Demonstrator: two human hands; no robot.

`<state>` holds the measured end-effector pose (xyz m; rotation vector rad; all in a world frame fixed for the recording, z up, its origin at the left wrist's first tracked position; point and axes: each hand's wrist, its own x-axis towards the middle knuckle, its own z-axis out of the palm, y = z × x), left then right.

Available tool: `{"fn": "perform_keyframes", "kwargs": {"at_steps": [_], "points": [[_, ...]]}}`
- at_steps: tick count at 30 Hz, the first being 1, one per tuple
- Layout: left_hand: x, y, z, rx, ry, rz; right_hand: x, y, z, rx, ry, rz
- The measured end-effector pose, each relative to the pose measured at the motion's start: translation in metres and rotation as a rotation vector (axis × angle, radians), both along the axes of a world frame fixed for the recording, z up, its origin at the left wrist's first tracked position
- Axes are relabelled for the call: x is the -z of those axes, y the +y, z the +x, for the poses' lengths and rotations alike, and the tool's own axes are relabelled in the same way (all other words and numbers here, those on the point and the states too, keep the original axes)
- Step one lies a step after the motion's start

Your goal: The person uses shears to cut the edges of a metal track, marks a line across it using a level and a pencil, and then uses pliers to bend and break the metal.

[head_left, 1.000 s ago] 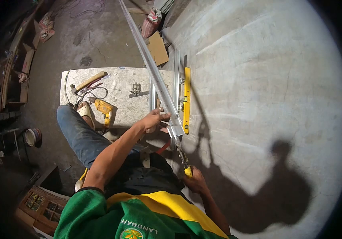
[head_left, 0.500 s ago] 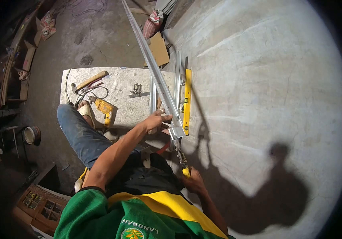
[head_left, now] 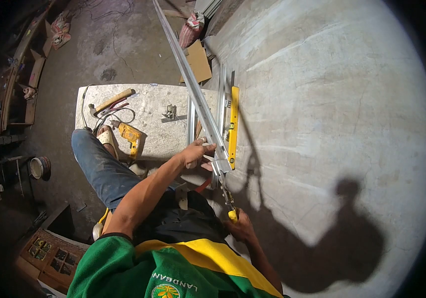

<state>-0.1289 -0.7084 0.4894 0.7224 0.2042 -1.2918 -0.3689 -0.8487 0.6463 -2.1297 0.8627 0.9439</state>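
Observation:
A long silver metal channel slants across the view from the far top, its near end in front of my body. My left hand is closed around the channel near that end, thumb along its side. Yellow-handled tin snips meet the channel's near end; whether the blades are apart is too small to tell. Their handle is in my right hand, whose fingers are wrapped round it and partly hidden. Just right of the channel lies a yellow spirit level.
On the pale bench lie a hammer, pliers, a yellow drill with its cord, and a small metal square. More metal channels rest by the concrete wall. My left foot is on the bench.
The near end of the channel, the snips and both hands have shifted very slightly. Both hands keep their holds, and the bench tools have not moved.

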Motion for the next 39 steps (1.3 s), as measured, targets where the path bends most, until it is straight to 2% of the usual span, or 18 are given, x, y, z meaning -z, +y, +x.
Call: {"fn": "perform_keyframes", "kwargs": {"at_steps": [2,4,39], "points": [[-0.003,-0.001,0.001,0.014,-0.001,-0.020,0.002,-0.003,-0.002,0.038,0.022,0.025],[-0.006,-0.002,0.000,0.004,-0.009,0.073,-0.002,-0.003,-0.002,0.029,0.021,0.012],[0.007,-0.012,-0.006,-0.004,-0.065,0.115,0.007,-0.007,-0.002,-0.020,-0.039,-0.030]]}}
